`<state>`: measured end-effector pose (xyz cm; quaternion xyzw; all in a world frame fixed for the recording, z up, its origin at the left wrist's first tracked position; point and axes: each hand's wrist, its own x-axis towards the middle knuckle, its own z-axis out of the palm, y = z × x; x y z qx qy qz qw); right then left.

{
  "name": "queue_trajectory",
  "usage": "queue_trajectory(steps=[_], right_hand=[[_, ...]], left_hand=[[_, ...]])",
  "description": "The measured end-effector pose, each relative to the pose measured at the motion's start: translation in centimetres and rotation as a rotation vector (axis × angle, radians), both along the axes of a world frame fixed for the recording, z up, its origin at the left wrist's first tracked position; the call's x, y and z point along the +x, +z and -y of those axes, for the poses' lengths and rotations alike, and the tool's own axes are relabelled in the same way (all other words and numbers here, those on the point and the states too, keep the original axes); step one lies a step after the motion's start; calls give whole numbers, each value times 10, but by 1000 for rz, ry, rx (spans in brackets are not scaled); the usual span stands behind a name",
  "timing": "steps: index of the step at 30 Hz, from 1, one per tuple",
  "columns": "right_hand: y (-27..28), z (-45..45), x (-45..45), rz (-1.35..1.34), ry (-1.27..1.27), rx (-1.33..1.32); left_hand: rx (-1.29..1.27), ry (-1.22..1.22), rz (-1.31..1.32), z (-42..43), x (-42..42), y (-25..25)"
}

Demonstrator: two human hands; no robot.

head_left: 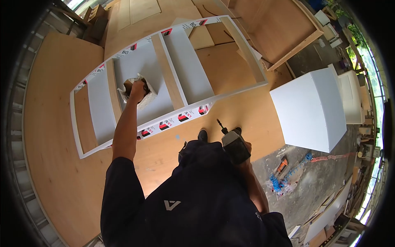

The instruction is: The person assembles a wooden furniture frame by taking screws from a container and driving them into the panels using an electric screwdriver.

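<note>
Closest, right of the lower centre, the right hand grips a power drill, its bit angled toward the upper left. Farther off, left of centre, the left hand dips into a crumpled open packet, its fingertips hidden, grip unclear. The packet rests inside the white-edged cabinet frame, well apart from the drill.

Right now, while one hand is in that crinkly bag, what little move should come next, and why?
Maybe lift the left hand out with whatever it finds: its fingers are in the bag, and the right hand holds the drill.
</note>
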<state>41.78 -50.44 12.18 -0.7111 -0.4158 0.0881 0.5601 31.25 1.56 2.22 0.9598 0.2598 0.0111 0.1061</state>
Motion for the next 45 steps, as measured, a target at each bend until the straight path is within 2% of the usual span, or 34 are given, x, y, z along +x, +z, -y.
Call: queue_trajectory(steps=[4, 6, 7, 8, 10, 11, 12, 14, 16, 18, 20, 21, 23, 24, 25, 26, 29, 32, 38, 42, 45], right_hand=[[2, 8, -1, -56, 0, -50], [1, 14, -1, -69, 37, -121], [5, 11, 0, 53, 20, -143], [6, 10, 0, 173, 3, -165], [1, 10, 0, 57, 17, -154], [-3, 10, 2, -47, 30, -135], [-6, 5, 3, -52, 32, -130], [-11, -5, 6, -99, 46, 76], [-22, -11, 6, -167, 103, 84], [-31, -15, 5, -239, 153, 100], [-39, -22, 2, -334, 216, 161], [-46, -30, -5, -317, 180, 216], [-65, -35, -13, -312, 157, 190], [-71, -37, -20, -298, 157, 142], [-76, -37, -26, -415, 177, 138], [-79, -34, -34, -422, 151, 141], [-93, -41, -55, -398, 72, -38], [-104, -54, -81, -395, -28, -98], [-169, -95, -151, -467, -217, 70], [-153, -109, -164, -524, -269, 53], [-135, -116, -164, -525, -378, 181]], left_hand=[[29, 30, 43, 2, -8, 5], [-112, 62, 288, 6, -12, 8], [-166, 165, 288, 19, -9, 30], [-172, 168, 279, 23, -11, 35], [-283, 382, 548, 33, -9, 53], [-497, 476, 700, 48, -11, 65], [-491, 477, 697, 66, -15, 73], [-834, 559, 1200, 105, -21, 83], [-1186, 602, 1355, 146, -24, 74], [-1468, 599, 1241, 198, -24, 72], [-1739, 546, 1110, 239, -23, 50], [-1736, 739, 1055, 263, -17, 53], [-1819, 831, 963, 296, -9, 43], [-1885, 771, 903, 304, -9, 38], [-1937, 784, 889, 310, -8, 37], [-1988, 799, 874, 314, -9, 38], [-1949, 832, 811, 299, -19, 21], [-2013, 763, 648, 270, -30, 9], [-1889, 705, 477, 234, -43, 10], [-1815, 637, 417, 223, -45, 6], [-1798, 577, 370, 221, -38, 4]])
